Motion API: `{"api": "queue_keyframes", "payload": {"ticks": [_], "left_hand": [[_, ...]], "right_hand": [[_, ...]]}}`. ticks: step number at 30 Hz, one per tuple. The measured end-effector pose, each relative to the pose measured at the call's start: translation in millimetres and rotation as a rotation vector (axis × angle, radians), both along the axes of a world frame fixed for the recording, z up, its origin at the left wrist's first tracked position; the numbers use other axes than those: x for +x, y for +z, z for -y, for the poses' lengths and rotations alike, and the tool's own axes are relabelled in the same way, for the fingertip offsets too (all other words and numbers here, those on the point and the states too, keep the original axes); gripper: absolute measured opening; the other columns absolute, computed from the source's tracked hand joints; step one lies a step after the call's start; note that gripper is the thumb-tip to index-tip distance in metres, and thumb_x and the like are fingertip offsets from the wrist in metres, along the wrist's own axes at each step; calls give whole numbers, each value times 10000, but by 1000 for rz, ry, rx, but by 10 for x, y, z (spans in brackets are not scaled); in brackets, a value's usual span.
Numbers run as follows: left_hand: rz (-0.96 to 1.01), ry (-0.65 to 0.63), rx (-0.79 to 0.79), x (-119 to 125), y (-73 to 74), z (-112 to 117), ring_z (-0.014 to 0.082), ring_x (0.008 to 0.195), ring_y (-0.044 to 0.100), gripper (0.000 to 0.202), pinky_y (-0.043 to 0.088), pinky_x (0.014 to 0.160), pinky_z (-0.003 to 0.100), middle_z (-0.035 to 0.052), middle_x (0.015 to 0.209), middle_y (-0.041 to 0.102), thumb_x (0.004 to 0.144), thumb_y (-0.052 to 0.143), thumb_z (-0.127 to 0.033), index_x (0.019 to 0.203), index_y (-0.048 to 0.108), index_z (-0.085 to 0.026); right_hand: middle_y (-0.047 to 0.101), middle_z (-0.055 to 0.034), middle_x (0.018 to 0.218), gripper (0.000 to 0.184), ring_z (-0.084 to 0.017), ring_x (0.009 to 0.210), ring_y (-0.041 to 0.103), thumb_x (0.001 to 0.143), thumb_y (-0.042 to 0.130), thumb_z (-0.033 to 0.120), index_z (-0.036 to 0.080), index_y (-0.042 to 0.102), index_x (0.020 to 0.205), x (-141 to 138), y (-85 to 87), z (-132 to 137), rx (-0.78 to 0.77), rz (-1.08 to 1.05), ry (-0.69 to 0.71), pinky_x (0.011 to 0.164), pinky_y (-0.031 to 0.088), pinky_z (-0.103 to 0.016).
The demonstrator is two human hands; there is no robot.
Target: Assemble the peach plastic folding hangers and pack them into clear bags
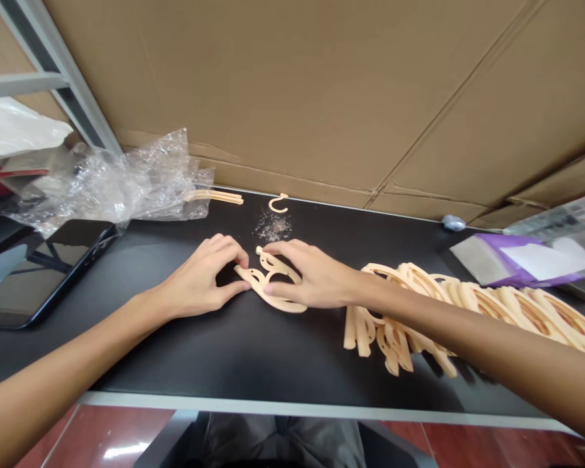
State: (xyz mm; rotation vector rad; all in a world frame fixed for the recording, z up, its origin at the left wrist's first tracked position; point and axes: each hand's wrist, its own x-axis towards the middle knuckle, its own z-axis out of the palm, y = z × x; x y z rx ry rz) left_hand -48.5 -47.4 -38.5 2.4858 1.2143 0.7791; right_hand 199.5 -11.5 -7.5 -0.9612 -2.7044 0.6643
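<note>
A flat, pale wooden cut-out piece with curved openings lies on the black table. My left hand pinches its left tip with thumb and curled fingers. Over the right part of the piece, my right hand rests with thumb and fingers pressed on it. A long row of similar cut-out pieces lies overlapped under and beyond my right forearm.
Crumpled clear plastic with a thin wooden strip lies at the back left. A small wooden hook and debris sit near the cardboard wall. A dark phone lies left; a purple-and-clear bag lies right.
</note>
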Motion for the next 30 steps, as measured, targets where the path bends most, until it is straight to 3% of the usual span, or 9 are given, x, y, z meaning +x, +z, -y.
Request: {"api": "queue_keyframes", "payload": {"ticks": [2,5,9,12,15,19,23,26,30], "left_hand": [[-28,-22,-51,1,-9,-7,199,911,554,145,439,856,360,11,933,635,917,650,-350,919,599,-215],[-40,-32,-63,-6,-10,-3,207,968,566,155,431,893,366,13,998,656,932,633,-377,967,616,-227],[-23,35,6,-38,-13,-16,232,1061,552,223,439,943,381,52,1112,622,923,635,-401,1050,616,-219],[-57,142,64,-53,-22,-54,226,941,560,168,434,871,384,44,967,627,945,576,-370,943,604,-204],[-93,166,50,-43,-25,-80,209,821,563,197,419,806,372,17,820,617,954,526,-354,838,589,-208],[-96,166,27,-32,-7,-80,205,787,579,231,422,799,364,11,792,634,945,504,-390,849,624,-216],[-86,263,-9,-52,18,-93,207,781,594,214,434,791,356,18,799,662,881,518,-385,851,652,-221],[-72,331,-74,-55,38,-106,200,769,592,232,443,760,335,19,806,671,848,537,-413,843,665,-219],[-77,324,-93,-49,69,-96,181,762,589,256,451,745,305,-3,799,673,871,557,-448,850,670,-219]], "right_hand": [[567,-185,1462,803,-338,1308,512,848,731,560,120,489,1474,-31,-12,83,21,27,61,1074,441,-496],[557,-176,1467,772,-347,1286,505,839,747,552,130,519,1443,-57,-3,143,79,81,108,1082,424,-504],[634,-188,1357,730,-347,1203,573,950,579,587,134,450,1508,-62,91,159,134,152,18,1015,442,-501],[724,-173,1107,551,-299,986,661,1062,367,346,82,386,1545,-20,196,170,196,258,-30,904,466,-460],[725,-142,1053,525,-251,879,668,1019,372,152,110,402,1541,48,249,173,244,359,47,816,472,-400],[607,-172,1373,557,-315,1169,603,1004,408,98,267,447,1533,69,193,110,560,410,158,857,471,-419],[306,-14,1685,722,-316,1516,310,939,464,5,395,409,1544,-3,152,2,684,446,503,1004,436,-394],[370,-48,1651,645,-312,1530,283,888,562,51,290,497,1483,-30,226,-35,613,491,550,1033,416,-401],[666,-164,1262,456,-316,1199,573,788,688,268,111,642,1213,9,349,-20,469,492,374,910,445,-406]]}}
